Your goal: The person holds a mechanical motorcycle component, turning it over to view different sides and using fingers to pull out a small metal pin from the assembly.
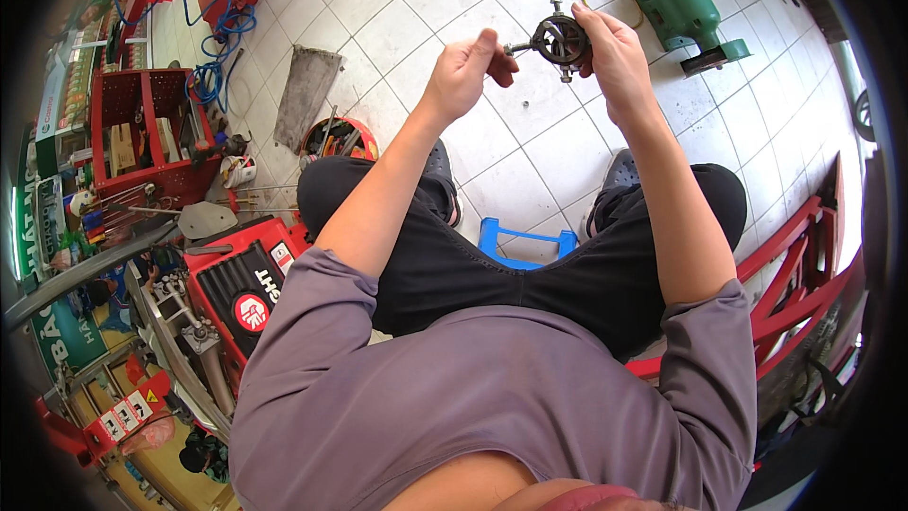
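Note:
A dark metal ring [542,41] with bolts sticking out around its rim is held up over the tiled floor. My right hand [617,61] grips the ring's right side, thumb at the top and the other fingers mostly hidden behind it. On the opposite side, my left hand [462,78] has its thumb and fingers closed around the outer end of a bolt [516,47] that points left from the ring. Two more bolts stand out at the ring's top and bottom.
Right of the ring stands a green bench grinder [686,5]. Between my feet is a blue plastic stool [528,237]. A red tool bucket [364,137], a grey board [307,95], a red crate [151,137] and a blue hose [216,61] lie to the left. Red metal framing [794,270] rises at right.

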The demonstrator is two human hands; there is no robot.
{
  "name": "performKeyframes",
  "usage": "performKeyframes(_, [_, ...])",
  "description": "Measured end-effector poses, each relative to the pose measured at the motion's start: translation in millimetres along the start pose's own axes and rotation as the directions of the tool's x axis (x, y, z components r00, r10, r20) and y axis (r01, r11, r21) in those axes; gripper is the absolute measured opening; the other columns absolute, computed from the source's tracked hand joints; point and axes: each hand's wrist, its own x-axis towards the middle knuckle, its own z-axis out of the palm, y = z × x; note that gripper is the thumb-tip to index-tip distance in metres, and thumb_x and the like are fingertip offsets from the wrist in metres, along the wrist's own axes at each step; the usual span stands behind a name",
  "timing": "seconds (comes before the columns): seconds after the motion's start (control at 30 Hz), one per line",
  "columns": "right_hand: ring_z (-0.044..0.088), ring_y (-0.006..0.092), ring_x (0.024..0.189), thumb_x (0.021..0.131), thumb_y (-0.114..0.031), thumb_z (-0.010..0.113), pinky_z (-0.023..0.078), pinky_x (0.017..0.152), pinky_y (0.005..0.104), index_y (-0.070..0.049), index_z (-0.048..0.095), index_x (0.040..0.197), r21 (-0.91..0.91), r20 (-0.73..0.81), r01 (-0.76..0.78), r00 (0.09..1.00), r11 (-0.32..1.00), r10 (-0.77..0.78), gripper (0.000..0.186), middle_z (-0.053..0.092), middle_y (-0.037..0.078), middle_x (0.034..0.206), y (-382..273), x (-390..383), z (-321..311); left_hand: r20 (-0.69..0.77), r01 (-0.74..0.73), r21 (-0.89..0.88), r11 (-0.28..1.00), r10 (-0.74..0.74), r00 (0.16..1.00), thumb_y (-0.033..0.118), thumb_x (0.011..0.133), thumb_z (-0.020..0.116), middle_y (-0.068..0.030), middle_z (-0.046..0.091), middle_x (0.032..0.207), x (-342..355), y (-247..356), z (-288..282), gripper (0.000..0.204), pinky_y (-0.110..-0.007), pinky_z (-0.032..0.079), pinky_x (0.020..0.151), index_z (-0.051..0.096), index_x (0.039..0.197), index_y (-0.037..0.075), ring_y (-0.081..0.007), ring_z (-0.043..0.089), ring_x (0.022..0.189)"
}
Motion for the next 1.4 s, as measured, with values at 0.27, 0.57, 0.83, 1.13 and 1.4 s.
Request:
performKeyframes(0.27, [0.047, 0.0046, 0.054, 0.092, -0.034, 0.058, 0.035, 0.049, 0.0214, 0.0, 0.064, 0.087, 0.013, 0.006, -0.006, 1.0, 1.0, 0.006, 0.034, 0.058, -0.001, 0.064, 0, 0, -1, 0.05, -0.047, 0.032, 0.998, 0.046, 0.998, 0.041, 0.092, 0.058, -0.0089, 0.065, 0.083, 3, -8, -5, 0.04, -0.023, 0.048, 0.061, 0.058, 0.102, 0.002, -0.0111, 0.061, 0.068])
performKeyframes(0.57, [0.047, 0.0051, 0.054, 0.092, -0.035, 0.058, 0.035, 0.049, 0.0214, 0.0, 0.064, 0.088, -0.028, 0.011, 0.011, 1.0, 1.0, -0.011, 0.036, 0.058, 0.0, 0.064, 1, 1, -3, 0.045, -0.07, 0.073, 0.995, 0.066, 0.997, 0.042, 0.098, 0.046, -0.006, 0.065, 0.076, 3, -9, -8, 0.04, -0.017, 0.038, 0.047, 0.06, 0.094, 0.004, -0.0095, 0.064, 0.068])
performKeyframes(0.83, [0.047, 0.0053, 0.054, 0.092, -0.035, 0.058, 0.036, 0.05, 0.0215, 0.0, 0.064, 0.087, -0.01, -0.003, 0.007, 1.0, 1.0, -0.007, 0.036, 0.058, 0.0, 0.064, 0, 0, -2, 0.03, -0.074, 0.184, 0.98, 0.069, 0.997, 0.045, 0.098, 0.044, -0.005, 0.065, 0.076, 3, -8, -6, 0.044, -0.017, 0.037, 0.045, 0.061, 0.1, 0.004, -0.0094, 0.065, 0.068])
performKeyframes(1.13, [0.047, 0.0052, 0.055, 0.092, -0.035, 0.058, 0.036, 0.05, 0.0213, 0.0, 0.064, 0.085, -0.012, -0.007, -0.001, 1.0, 1.0, 0.0, 0.036, 0.058, 0.0, 0.064, 0, 0, -2, 0.027, -0.048, 0.18, 0.982, 0.044, 0.999, 0.038, 0.092, 0.054, -0.0057, 0.064, 0.08, 3, -1, -6, 0.036, -0.021, 0.045, 0.056, 0.058, 0.095, 0.002, -0.0103, 0.063, 0.071])
performKeyframes(1.4, [0.044, 0.0029, 0.051, 0.093, -0.032, 0.057, 0.035, 0.047, 0.0196, -0.006, 0.065, 0.083, -0.014, -0.021, -0.013, 1.0, 1.0, 0.013, 0.029, 0.057, -0.003, 0.062, -3, -1, -1, 0.023, -0.12, 0.168, 0.978, 0.118, 0.993, 0.032, 0.093, 0.055, -0.0048, 0.064, 0.081, 5, -10, -12, 0.028, -0.019, 0.042, 0.055, 0.057, 0.095, 0.004, -0.0107, 0.063, 0.073])
